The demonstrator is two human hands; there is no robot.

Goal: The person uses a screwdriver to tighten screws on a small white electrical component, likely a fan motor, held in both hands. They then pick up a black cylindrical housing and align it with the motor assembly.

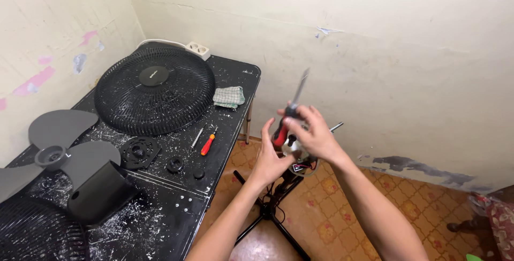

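Observation:
My right hand [313, 132] grips a screwdriver [289, 110] with a red and black handle, its metal shaft pointing up and to the right. My left hand [269, 159] is cupped against a shiny metal fan motor [294, 151] on top of a black stand [267, 207], just below the screwdriver handle. Most of the motor is hidden behind both hands. Both hands are to the right of the black table [225, 148].
On the table lie a round black fan grille [155, 88], a grey fan blade [56, 151], a black motor cover [99, 191], a second grille [37, 234], small black rings and nuts [140, 151], two small screwdrivers [206, 142], a checked cloth [229, 96] and a power strip [198, 50]. The floor is tiled.

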